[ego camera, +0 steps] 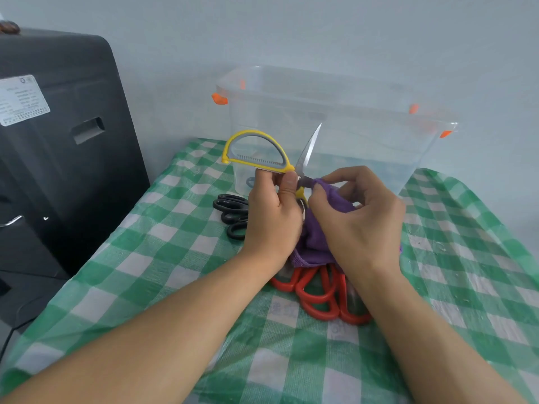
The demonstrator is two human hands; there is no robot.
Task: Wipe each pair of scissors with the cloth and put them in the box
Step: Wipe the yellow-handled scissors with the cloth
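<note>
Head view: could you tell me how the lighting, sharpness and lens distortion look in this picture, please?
In the head view the light is soft and even, with faint shadows; the clear box looks hazy and shows only pale sheen; the blade of the yellow scissors catches a bright highlight; wide-angle stretch enlarges the forearms at the bottom edge; the label on the black case is too blurred to read.

You are working with both forearms bare: no sleeve is showing on either arm from the lower frame edge up to the wrist. Your left hand and right hand are wearing no gloves. No ring, watch or strap is showing on the visible fingers and wrists. Your thumbnail on the left hand is showing short and unpainted.
</note>
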